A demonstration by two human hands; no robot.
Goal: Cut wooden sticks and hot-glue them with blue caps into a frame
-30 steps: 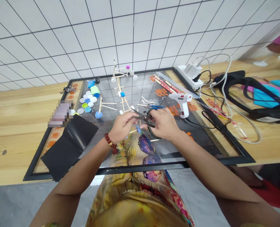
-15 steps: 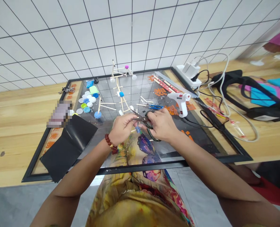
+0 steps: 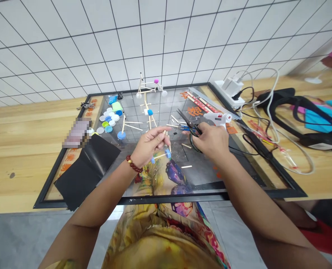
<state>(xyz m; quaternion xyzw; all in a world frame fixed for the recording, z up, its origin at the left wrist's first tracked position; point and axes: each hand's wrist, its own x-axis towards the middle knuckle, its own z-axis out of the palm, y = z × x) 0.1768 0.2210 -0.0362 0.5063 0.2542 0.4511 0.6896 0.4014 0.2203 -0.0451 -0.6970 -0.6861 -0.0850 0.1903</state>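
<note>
Near the middle of the glass-topped board, my left hand (image 3: 150,145) is closed in a pinch on a short wooden stick (image 3: 164,132), most of it hidden by the fingers. To the right, my right hand (image 3: 212,140) grips dark-handled scissors (image 3: 187,120), blades apart and pointing up and left. Below my left hand lies a stick with blue bottle caps (image 3: 168,153) at its ends. Beyond it stands a frame of wooden sticks (image 3: 145,99) with caps and coloured blobs. Cut stick pieces (image 3: 186,166) lie near my right hand.
A white glue gun (image 3: 219,118) lies just beyond my right hand, beside a power strip (image 3: 230,95) with tangled cables. Bottle caps (image 3: 108,129), a blue cap with an upright stick (image 3: 121,135) and a black sheet (image 3: 89,168) are on the left. A black strap (image 3: 283,108) lies far right.
My hands have moved apart. The right hand took the scissors away to the right from the left hand's fingers. The view has shifted slightly.
</note>
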